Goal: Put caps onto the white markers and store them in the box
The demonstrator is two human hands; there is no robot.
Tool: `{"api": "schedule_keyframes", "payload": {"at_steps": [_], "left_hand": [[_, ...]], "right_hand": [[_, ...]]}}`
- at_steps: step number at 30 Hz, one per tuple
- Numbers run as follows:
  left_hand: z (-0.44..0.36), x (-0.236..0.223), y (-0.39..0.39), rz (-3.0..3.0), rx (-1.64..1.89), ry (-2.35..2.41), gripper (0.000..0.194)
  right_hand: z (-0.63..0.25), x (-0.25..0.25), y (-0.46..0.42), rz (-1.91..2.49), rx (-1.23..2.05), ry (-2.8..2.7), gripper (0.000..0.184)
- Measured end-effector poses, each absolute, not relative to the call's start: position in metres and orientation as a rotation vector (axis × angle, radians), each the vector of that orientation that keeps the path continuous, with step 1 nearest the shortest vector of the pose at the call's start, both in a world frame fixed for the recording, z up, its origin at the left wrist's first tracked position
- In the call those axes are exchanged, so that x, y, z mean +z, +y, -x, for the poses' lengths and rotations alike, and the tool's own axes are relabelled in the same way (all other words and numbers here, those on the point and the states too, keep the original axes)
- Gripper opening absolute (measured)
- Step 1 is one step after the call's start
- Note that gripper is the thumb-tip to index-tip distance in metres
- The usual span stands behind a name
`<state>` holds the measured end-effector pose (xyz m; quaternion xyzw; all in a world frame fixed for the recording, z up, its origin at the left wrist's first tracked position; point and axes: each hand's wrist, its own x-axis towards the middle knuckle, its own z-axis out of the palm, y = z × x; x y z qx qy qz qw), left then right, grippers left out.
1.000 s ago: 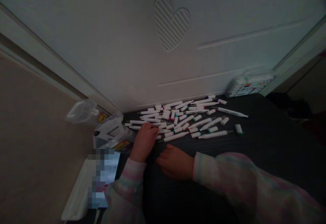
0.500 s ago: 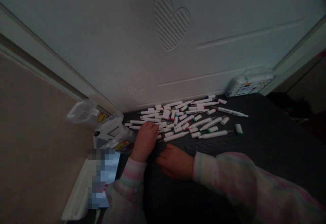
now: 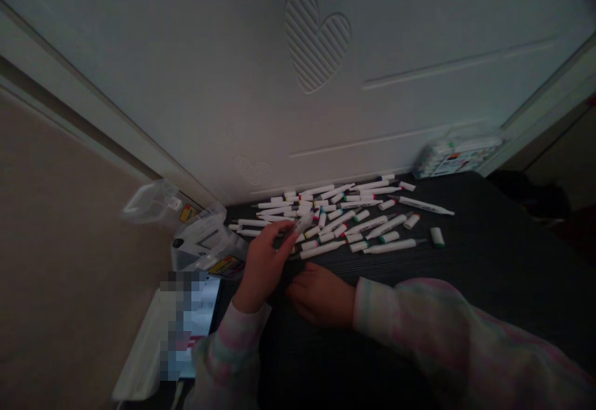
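Note:
My left hand (image 3: 266, 262) is closed around a white marker (image 3: 303, 222) at the left part of a spread of markers. The marker is raised and tilted, its upper end pointing away to the right and blurred. My right hand (image 3: 321, 296) rests on the dark table just in front of the markers, fingers curled in; anything inside them is hidden. Several uncapped white markers (image 3: 395, 246) and loose caps with coloured ends lie mixed together, among them a green-rimmed cap (image 3: 436, 237) off to the right.
Left of the markers stands a clear plastic case (image 3: 205, 239) with its lid (image 3: 156, 202) open. A phone (image 3: 202, 317) with a lit screen lies nearer, beside a white object (image 3: 142, 354). A packed case of markers (image 3: 459, 154) stands at the far right against the white panel (image 3: 223, 87).
My left hand has lifted slightly from among the markers and now has a white marker raised in its fingers. My right hand has stayed in place.

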<state>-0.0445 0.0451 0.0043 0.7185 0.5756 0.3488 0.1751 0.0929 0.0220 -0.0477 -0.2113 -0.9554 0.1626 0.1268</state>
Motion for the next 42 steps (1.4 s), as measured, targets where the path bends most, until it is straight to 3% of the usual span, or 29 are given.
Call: {"api": "schedule_keyframes", "payload": {"at_steps": [6,16,29,42], "left_hand": [[0.038,0.013,0.034,-1.128,1.287,1.202,0.034],[0.019,0.014,0.01,-0.633,1.113,0.87,0.024],[-0.006,-0.009,0.001,-0.545,0.85,0.919,0.021],[-0.005,-0.018,0.003,-0.47,0.686,0.758,0.015]], "right_hand": [[-0.102,-0.042,0.021,0.726,0.584,-2.606,0.016],[-0.158,-0.01,0.019,1.122,1.021,-1.943,0.014],[-0.156,-0.025,0.014,1.015,1.778,-1.092,0.031],[-0.159,-0.024,0.017,0.875,2.035,-0.71,0.029]]}}
